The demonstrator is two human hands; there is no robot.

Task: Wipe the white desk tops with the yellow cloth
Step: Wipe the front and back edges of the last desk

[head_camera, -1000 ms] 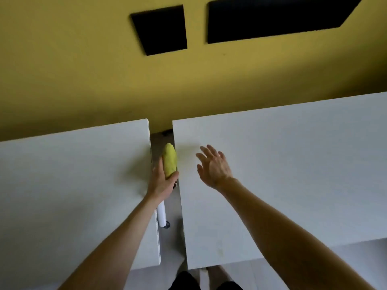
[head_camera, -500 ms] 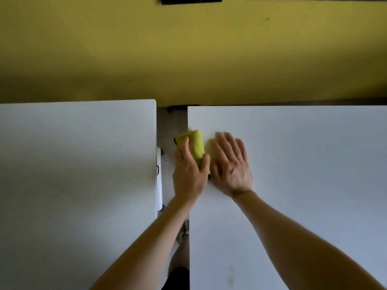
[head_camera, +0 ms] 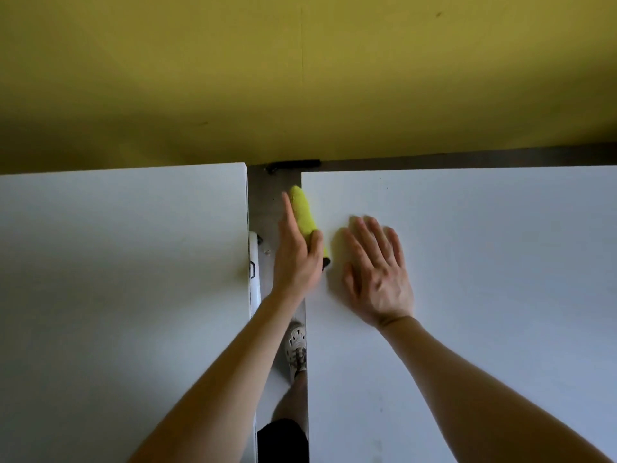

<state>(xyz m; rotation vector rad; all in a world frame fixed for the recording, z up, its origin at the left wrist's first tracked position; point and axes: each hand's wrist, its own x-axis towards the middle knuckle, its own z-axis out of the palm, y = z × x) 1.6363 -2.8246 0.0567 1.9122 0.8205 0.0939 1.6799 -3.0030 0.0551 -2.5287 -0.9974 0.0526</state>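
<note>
at the left edge of the right-hand counter (head_camera: 484, 295), the left hand (head_camera: 297, 262) grips the yellow cloth (head_camera: 303, 212), thumb over it and forefinger stretched along it. half a second ago the cloth lay flatter on that corner; now it stands on its side against the rim, which looks like wiping the edge rather than the top. the right hand (head_camera: 377, 272) has spread flat on the counter just right of the cloth, fingers straight, holding nothing. most of this top, and the left counter (head_camera: 117, 295), seem yet to be wiped. below the left hand, in the narrow gap, are a shoe (head_camera: 296, 345) and a white tube (head_camera: 255, 272); ahead, a dark bracket (head_camera: 293, 165) sits by the yellow wall (head_camera: 300, 78).
</note>
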